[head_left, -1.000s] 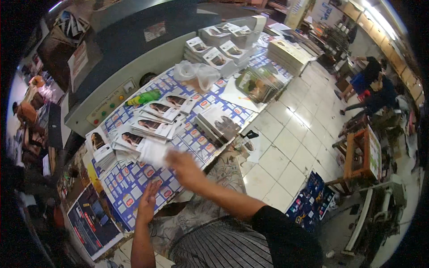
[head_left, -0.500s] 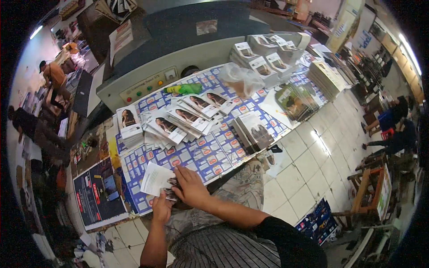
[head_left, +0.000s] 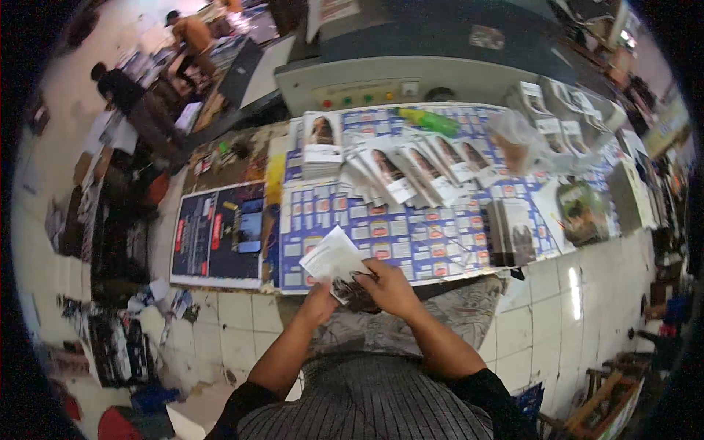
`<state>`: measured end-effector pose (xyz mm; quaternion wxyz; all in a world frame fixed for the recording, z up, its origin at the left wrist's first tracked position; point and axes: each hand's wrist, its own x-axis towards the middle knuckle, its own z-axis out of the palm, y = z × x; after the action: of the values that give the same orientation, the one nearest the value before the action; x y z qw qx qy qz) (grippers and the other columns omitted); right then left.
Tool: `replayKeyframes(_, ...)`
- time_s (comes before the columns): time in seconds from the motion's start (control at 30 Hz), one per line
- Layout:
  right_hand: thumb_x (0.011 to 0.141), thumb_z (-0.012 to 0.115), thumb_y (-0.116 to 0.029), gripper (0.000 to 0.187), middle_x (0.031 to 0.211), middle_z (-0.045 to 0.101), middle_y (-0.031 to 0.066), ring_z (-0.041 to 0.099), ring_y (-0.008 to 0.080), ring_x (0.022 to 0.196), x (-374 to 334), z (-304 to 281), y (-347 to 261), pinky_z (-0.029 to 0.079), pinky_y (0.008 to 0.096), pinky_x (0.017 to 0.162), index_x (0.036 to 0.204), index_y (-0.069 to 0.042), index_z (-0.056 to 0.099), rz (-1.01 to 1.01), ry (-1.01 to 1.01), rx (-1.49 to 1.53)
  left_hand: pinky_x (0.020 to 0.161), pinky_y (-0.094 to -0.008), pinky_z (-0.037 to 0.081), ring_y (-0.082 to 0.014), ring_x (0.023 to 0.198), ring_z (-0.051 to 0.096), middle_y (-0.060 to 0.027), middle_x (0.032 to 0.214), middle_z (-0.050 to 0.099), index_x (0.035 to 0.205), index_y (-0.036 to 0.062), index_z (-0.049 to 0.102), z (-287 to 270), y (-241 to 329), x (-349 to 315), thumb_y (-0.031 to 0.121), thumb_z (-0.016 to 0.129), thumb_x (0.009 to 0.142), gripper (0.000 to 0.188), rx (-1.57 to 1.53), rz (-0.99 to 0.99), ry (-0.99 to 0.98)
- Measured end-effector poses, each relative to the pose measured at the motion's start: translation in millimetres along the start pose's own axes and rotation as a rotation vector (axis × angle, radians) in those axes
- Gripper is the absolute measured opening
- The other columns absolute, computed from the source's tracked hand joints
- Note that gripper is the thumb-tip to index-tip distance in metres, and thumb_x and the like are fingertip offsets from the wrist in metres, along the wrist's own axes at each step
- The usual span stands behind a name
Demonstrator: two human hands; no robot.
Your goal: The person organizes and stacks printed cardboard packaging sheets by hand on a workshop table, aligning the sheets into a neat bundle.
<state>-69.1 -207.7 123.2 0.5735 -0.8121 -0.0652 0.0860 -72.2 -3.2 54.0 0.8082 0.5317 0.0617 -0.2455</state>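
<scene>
Between my two hands is a printed leaflet (head_left: 334, 254), white with text at its upper part and a dark photo at the lower part. My left hand (head_left: 318, 305) grips its lower left edge with the fingers closed. At its right side, my right hand (head_left: 394, 288) pinches the photo end, thumb and fingers bent. The leaflet is tilted, over the table's near edge and above my lap. Beyond it on the table lie a neat stack of leaflets (head_left: 323, 154) and several fanned leaflets (head_left: 419, 167) with a similar dark picture on white.
Blue patterned sheets cover the table (head_left: 400, 253). A green bottle (head_left: 433, 121), a plastic bag (head_left: 519, 139) and more leaflet stacks (head_left: 551, 136) stand toward the back right. Dark booklets (head_left: 511, 233) lie at right. A machine panel (head_left: 352, 79) borders the back. Two people work at far left.
The view has swung left, so the table appears farther right. My right hand has gone from lying over the leaflet to pinching its right side; my left hand keeps its hold.
</scene>
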Motion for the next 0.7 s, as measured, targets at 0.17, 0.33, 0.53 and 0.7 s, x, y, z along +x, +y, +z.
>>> replayKeyframes(0.17,0.094,0.069,-0.013,0.02,0.095,0.064,0.0017,0.059,0.011,0.089,9.0,7.7,11.6,0.048,0.0277,0.079,0.109,-0.001,0.063,0.099,-0.108,0.55,0.109,-0.0453,0.043,-0.0284,0.13,0.051,-0.0124,0.147,0.048,0.151,0.0085,0.033,-18.5,5.5,6.8,0.077,0.049,0.085,0.096,-0.405,0.019,-0.181)
replayKeyframes(0.33,0.092,0.067,-0.015,0.022,0.096,0.071,0.0098,0.066,0.0217,0.082,24.6,-2.7,67.5,0.051,0.0359,0.075,0.107,0.0,0.065,0.179,0.228,0.353,0.081,-0.038,0.052,-0.0196,0.102,0.063,-0.0035,0.11,0.064,0.135,0.0069,0.049,-14.9,10.5,35.4,0.017,0.073,0.09,0.051,0.192,0.094,0.157)
replayKeyframes(0.53,0.086,0.069,-0.018,0.028,0.093,0.069,0.0271,0.068,0.0424,0.089,51.1,-13.9,111.0,0.053,0.0445,0.076,0.106,0.002,0.066,0.055,0.449,-0.249,0.093,-0.0442,0.048,-0.0363,0.113,0.06,-0.0171,0.121,0.062,0.139,0.0092,0.047,-7.1,4.4,64.4,0.014,0.074,0.083,0.062,0.925,0.289,0.41)
replayKeyframes(0.7,0.091,0.065,-0.019,0.028,0.09,0.07,0.0243,0.069,0.0433,0.082,52.8,-20.1,97.6,0.054,0.0463,0.071,0.113,-0.002,0.063,0.161,0.377,-0.397,0.113,-0.0519,0.027,-0.031,0.143,0.034,-0.0108,0.156,0.037,0.142,0.0137,0.05,6.3,-1.3,76.8,0.003,0.057,0.085,0.059,1.596,0.554,0.16)
